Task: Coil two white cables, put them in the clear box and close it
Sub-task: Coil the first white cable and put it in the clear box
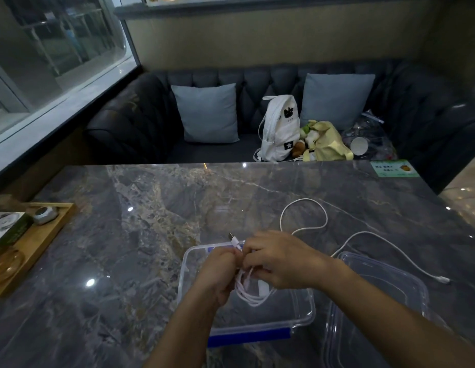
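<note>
Over the open clear box (306,312) both hands hold one white cable (248,293), wound into a small coil. My left hand (217,272) grips the coil at its left side. My right hand (281,260) pinches the cable near its top, and a USB plug end (234,239) sticks out above the fingers. The second white cable (321,216) lies loose on the table in wide loops to the right, its plug near the lid. The clear lid (390,309) rests on the table right of the box.
On the left of the marble table (151,221) a wooden tray (42,243) carries a small box, a round metal item and a glass dish. A green card (394,168) lies at the far right corner. Behind, a dark sofa holds cushions, a white backpack (280,128) and bags.
</note>
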The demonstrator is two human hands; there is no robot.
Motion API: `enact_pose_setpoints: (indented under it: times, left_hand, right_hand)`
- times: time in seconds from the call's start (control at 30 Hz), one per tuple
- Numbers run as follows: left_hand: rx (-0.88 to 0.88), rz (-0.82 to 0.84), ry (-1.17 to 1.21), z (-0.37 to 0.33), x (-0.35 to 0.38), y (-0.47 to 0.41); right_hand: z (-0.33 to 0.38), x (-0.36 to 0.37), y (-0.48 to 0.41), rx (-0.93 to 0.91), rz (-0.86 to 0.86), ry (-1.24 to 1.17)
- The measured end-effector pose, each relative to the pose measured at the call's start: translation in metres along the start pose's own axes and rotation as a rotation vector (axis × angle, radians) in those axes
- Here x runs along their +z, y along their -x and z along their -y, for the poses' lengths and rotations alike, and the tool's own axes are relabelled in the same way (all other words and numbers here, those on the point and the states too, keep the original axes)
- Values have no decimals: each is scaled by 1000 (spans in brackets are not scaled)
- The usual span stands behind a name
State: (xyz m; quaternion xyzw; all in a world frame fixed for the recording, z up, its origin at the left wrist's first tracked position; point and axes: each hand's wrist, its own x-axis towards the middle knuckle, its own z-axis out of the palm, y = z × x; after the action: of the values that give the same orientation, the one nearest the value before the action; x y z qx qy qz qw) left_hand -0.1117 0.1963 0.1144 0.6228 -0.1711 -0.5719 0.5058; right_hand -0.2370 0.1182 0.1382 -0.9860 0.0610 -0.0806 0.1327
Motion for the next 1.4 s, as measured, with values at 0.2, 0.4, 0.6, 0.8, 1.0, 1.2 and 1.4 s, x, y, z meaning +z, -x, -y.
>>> enact_pose_setpoints:
  times: [0.2,0.4,0.6,0.8,1.0,1.2,1.4]
  left_hand:
    - [-64,82,140,0,-8,-6]
    - [34,43,74,-5,-6,-2]
    - [175,-86,-50,-6,-2,-2]
    - [172,-68,-25,-3,-3,-1]
    - [316,-258,-72,3,9,-2]
    - [440,-195,-297,11,16,2]
    - [372,37,-318,15,16,10]
  right_hand:
    - [4,-4,-5,-92,-50,191]
    - [3,9,-6,-16,-242,28]
    - [7,22,-6,149,-384,-224]
    - [-2,25,-3,407,-524,-545]
    - [-10,22,-2,495,-463,-672]
    - [-16,27,-3,669,-416,-667]
    - [-19,22,5,665,-415,-724]
